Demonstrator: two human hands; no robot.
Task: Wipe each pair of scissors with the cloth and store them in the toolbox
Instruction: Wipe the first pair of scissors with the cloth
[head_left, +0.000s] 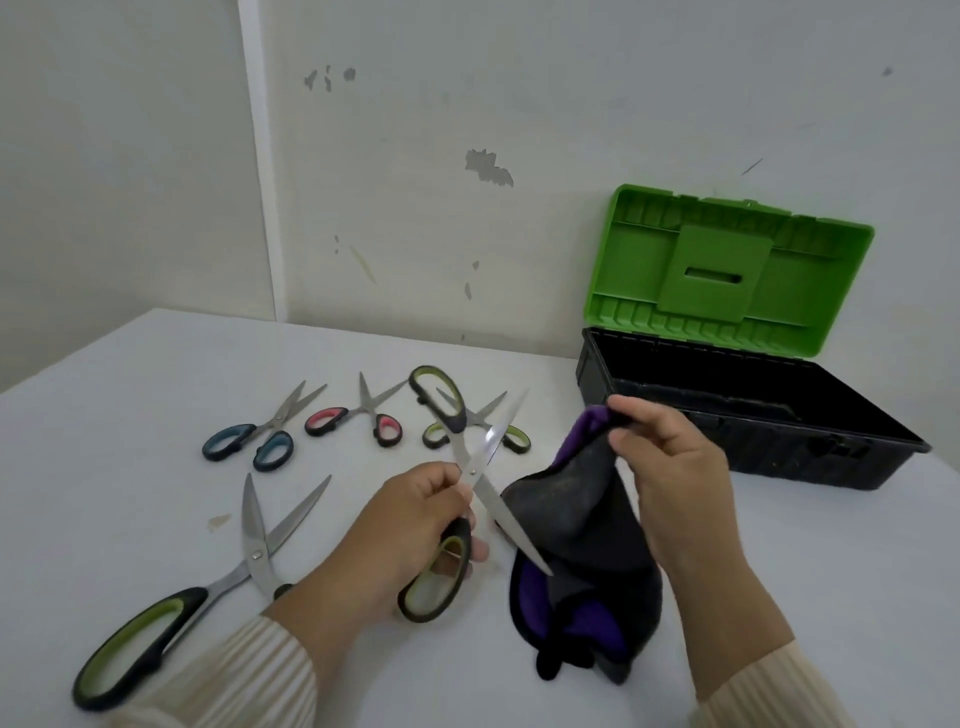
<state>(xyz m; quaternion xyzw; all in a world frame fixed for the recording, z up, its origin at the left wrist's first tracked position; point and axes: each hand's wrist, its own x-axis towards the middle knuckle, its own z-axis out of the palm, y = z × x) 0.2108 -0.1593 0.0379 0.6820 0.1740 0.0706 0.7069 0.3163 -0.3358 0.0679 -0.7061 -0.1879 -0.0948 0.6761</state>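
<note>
My left hand (410, 525) grips a large pair of green-and-black scissors (462, 447) near the pivot and lower handle, blades spread wide. One blade tip lies against the dark grey and purple cloth (582, 551). My right hand (670, 457) pinches the cloth's top corner and lifts it, while its lower end rests on the table. The toolbox (748, 436) stands open at the right, with a black base and a raised green lid (727, 270).
On the white table (156, 374) lie more scissors: a large green pair (208, 577) at front left, a blue pair (260, 436), a pink pair (358, 415) and a small green pair (488, 426). Walls close the back.
</note>
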